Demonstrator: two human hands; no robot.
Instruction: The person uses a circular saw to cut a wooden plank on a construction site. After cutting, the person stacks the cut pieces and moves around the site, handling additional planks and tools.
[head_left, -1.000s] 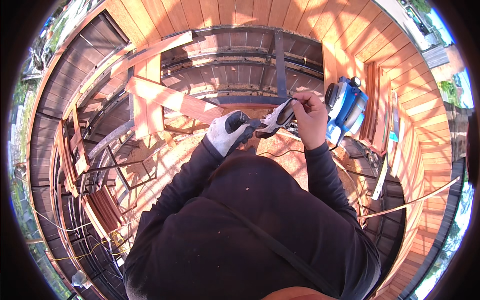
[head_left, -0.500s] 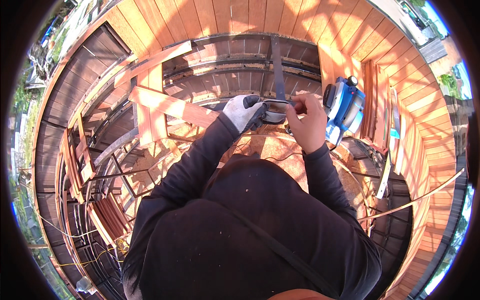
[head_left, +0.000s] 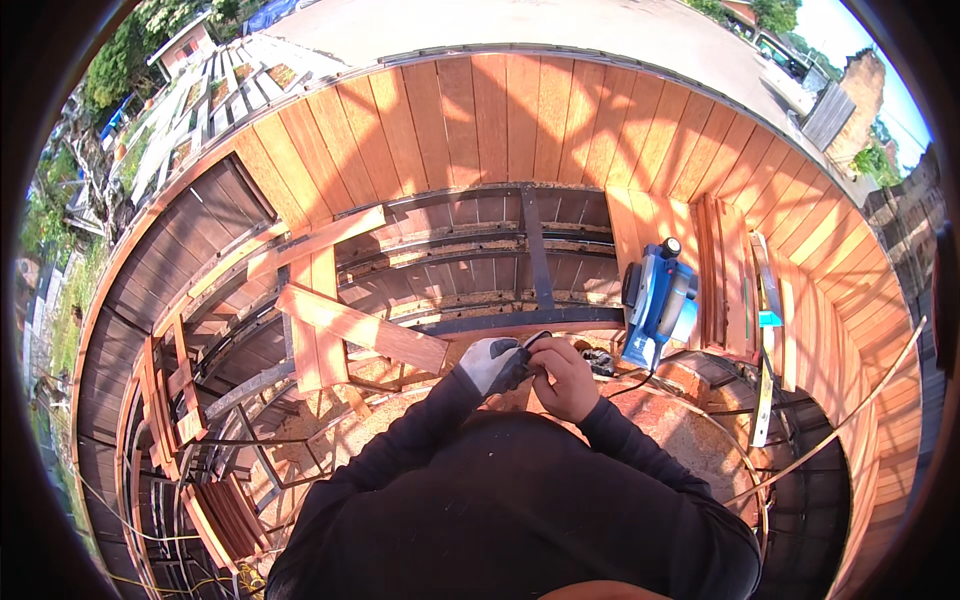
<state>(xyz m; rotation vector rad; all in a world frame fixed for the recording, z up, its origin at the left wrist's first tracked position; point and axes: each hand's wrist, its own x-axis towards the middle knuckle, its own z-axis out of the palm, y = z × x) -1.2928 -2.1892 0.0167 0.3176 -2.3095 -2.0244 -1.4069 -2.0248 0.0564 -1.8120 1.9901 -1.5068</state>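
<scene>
My left hand, in a white glove with dark grey fingertips, is closed on a small dark thing in front of my chest. My bare right hand meets it there, thumb and fingers pinched on the same thing. Mostly hidden by my fingers, it shows only a dark edge now; half a second ago it looked like a dark-rimmed loop with a tan inside. To the right of my hands, a blue power tool with a black knob rests on the boards, its dark cord running down toward me.
Curved wooden decking arcs across the far side above a dark metal frame. Loose boards lie across it at left. Stacked strips and a level-like bar are at right. A long thin strip slants at lower right.
My view has tilted up, showing more ground beyond the decking. Both hands have come closer to my chest and to each other, and the loop-like thing is now largely covered by fingers.
</scene>
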